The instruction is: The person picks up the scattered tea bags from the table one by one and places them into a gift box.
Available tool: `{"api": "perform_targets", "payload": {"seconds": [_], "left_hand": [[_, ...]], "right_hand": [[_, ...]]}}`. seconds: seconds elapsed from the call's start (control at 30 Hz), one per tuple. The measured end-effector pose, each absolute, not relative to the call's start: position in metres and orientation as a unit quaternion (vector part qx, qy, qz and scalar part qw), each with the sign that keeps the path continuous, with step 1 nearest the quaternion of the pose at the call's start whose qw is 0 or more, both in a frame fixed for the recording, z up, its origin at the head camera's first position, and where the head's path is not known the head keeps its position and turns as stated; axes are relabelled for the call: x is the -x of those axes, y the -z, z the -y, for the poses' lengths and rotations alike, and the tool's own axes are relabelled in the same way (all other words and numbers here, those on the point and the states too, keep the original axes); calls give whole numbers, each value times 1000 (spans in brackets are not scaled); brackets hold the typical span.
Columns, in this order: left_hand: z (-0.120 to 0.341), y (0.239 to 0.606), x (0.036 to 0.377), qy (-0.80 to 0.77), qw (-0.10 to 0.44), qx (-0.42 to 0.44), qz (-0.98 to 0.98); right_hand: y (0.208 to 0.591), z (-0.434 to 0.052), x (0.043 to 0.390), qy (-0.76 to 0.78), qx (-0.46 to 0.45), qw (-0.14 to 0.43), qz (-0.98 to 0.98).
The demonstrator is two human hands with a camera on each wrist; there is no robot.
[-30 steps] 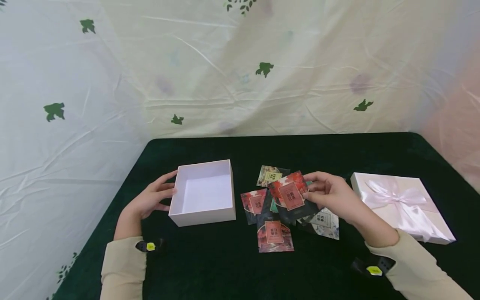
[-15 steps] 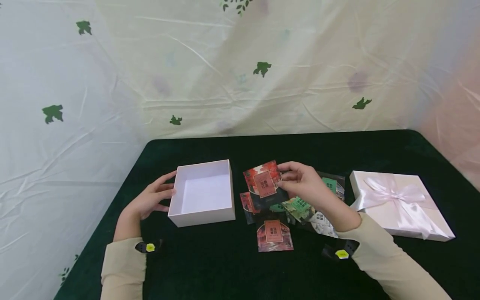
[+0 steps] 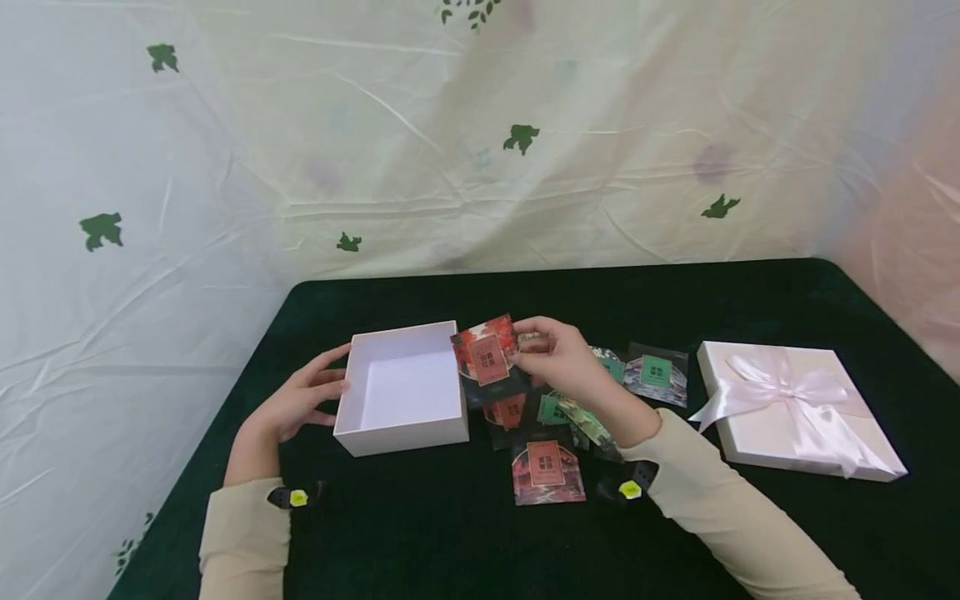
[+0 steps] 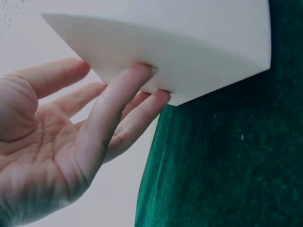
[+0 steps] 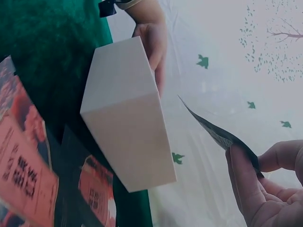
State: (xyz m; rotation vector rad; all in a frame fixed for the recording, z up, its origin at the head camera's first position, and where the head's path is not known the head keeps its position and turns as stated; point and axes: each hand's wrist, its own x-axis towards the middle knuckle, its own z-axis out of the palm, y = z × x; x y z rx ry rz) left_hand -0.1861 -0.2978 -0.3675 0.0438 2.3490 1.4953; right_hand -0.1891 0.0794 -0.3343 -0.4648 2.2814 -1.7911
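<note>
In the head view, my right hand [image 3: 561, 360] pinches a flat red and black printed sachet [image 3: 489, 358] by its right edge. The sachet is held up over the right rim of a pale, lidless box [image 3: 405, 437]. In the right wrist view, that sachet [image 5: 218, 132] appears nearly edge-on between thumb and fingers. My left hand [image 3: 296, 398] is at the box's left side; in the left wrist view its extended fingertips touch the wall of the box [image 4: 189, 61]. Below my right hand lie several more sachets, among them a red one [image 3: 547, 471] and a green-labelled one [image 3: 656, 372].
A pale pink box lid [image 3: 817, 425] with a satin bow [image 3: 795, 392] lies at the right. Dark green cloth [image 3: 420, 533] covers the table. Behind it hangs a pale curtain [image 3: 420, 150] with green leaf prints.
My right hand has carried the red sachet leftward, from above the loose sachets to the box's right rim. The left hand has kept its place at the box.
</note>
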Motion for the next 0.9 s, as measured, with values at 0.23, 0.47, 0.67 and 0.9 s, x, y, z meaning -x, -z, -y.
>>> {"api": "perform_targets", "payload": {"seconds": [0.23, 0.47, 0.67, 0.9], "left_hand": [[300, 368, 184, -529, 179, -12, -829], [300, 368, 184, -531, 175, -13, -829], [299, 368, 185, -533, 177, -14, -827], [297, 366, 185, -533, 177, -11, -827]], "right_hand": [[334, -58, 194, 624, 151, 117, -758], [331, -37, 200, 621, 148, 126, -759], [329, -23, 204, 606, 159, 131, -768], [331, -5, 208, 592, 163, 130, -779]]}}
